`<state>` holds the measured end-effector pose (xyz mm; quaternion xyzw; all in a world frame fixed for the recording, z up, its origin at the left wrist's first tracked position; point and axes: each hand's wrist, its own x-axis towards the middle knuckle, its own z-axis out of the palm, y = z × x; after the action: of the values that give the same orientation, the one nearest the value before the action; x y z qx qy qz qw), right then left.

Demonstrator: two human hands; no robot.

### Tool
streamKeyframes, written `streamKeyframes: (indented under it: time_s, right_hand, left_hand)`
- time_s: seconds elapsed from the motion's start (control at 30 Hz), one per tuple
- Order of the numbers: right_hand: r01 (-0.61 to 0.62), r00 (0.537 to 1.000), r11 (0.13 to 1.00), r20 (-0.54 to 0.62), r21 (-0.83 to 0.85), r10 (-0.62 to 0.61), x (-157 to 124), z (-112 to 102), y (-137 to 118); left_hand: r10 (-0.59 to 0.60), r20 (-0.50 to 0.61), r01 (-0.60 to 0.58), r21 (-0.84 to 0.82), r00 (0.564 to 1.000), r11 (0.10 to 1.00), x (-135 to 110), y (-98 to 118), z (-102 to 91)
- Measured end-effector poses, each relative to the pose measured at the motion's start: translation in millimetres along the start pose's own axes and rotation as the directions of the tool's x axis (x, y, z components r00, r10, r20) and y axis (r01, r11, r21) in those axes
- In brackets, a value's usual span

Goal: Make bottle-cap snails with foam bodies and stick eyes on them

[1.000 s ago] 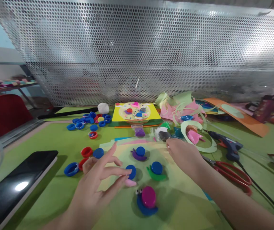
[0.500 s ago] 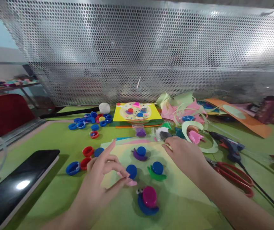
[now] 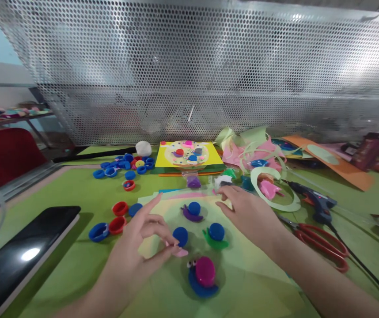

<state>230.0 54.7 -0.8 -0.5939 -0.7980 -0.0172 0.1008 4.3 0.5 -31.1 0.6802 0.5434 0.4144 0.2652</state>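
Watching from afar through the head camera. My left hand (image 3: 138, 249) is closed to a fingertip pinch: thumb and forefinger hold a small pink piece (image 3: 181, 253), just above the pale sheet (image 3: 252, 276) or on it, I cannot tell which. A blue cap (image 3: 180, 236) sits right behind the pink piece; whether the two are joined is unclear.

My right hand (image 3: 247, 214) hovers over the far right part of the sheet, fingers bent, a narrow gap between thumb and forefinger. Nearest to it: a dark grey packet (image 3: 226, 183), partly hidden behind the knuckles; contact uncertain.

Three snail figures on the sheet. Purple snail (image 3: 190, 216), blue cap as shell, at the back. Green snail (image 3: 221, 244), also blue-capped, right of the pinch. Blue snail (image 3: 202, 289), magenta shell and white eyes, nearest me.

Left side of the worktop (image 3: 80, 187): black phone (image 3: 43, 234), then two red caps (image 3: 119, 208) and a blue ring (image 3: 92, 232) close by the left hand. Right side: red-handled scissors (image 3: 302, 229) beside my right forearm, glue gun (image 3: 321, 204) beyond. At the back, a yellow card (image 3: 163, 159) carrying a decorated disc, before a perforated metal panel (image 3: 189, 66).
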Motion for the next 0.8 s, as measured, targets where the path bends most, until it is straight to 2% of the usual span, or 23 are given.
streamKeyframes:
  time_s: [0.07, 0.17, 0.27, 0.33, 0.4, 0.5, 0.63, 0.8]
  right_hand:
    - [0.174, 0.98, 0.98, -0.11, 0.093, -0.163, -5.4, 2.2, -6.8]
    - [0.447, 0.872, 0.868, -0.319, 0.215, -0.37, -19.0, 2.3, -20.9]
    - [0.621, 0.759, 0.738, -0.438, 0.264, -0.482, -32.5, -0.8, -34.6]
    - [0.685, 0.706, 0.682, -0.469, 0.258, -0.531, -37.7, -2.9, -40.6]
    - [0.704, 0.691, 0.663, -0.458, 0.253, -0.559, -39.4, -3.6, -43.6]
    - [0.696, 0.702, 0.675, -0.427, 0.245, -0.569, -38.3, -2.0, -43.5]
    - [0.693, 0.701, 0.686, -0.433, 0.222, -0.567, -36.7, 0.3, -41.7]
    - [0.687, 0.698, 0.697, -0.455, 0.204, -0.554, -37.2, -0.8, -43.8]
  left_hand:
    - [-0.107, 0.079, 0.118, -0.161, 0.991, 0.98, -1.0, 3.0, -1.0]
    - [-0.189, 0.23, 0.268, -0.388, 0.955, 0.882, -4.4, 7.3, -1.5]
    - [-0.145, 0.265, 0.268, -0.521, 0.953, 0.81, -7.9, 8.6, 0.3]
    - [-0.119, 0.258, 0.252, -0.577, 0.959, 0.777, -9.1, 7.2, 2.2]
    - [-0.117, 0.263, 0.26, -0.62, 0.958, 0.74, -9.3, 5.0, 3.8]
    - [-0.143, 0.258, 0.284, -0.669, 0.956, 0.687, -8.5, 3.6, 4.9]
    - [-0.201, 0.25, 0.32, -0.681, 0.947, 0.659, -6.6, 8.9, 3.5]
    - [-0.286, 0.308, 0.42, -0.655, 0.907, 0.628, -6.7, 11.9, 2.6]
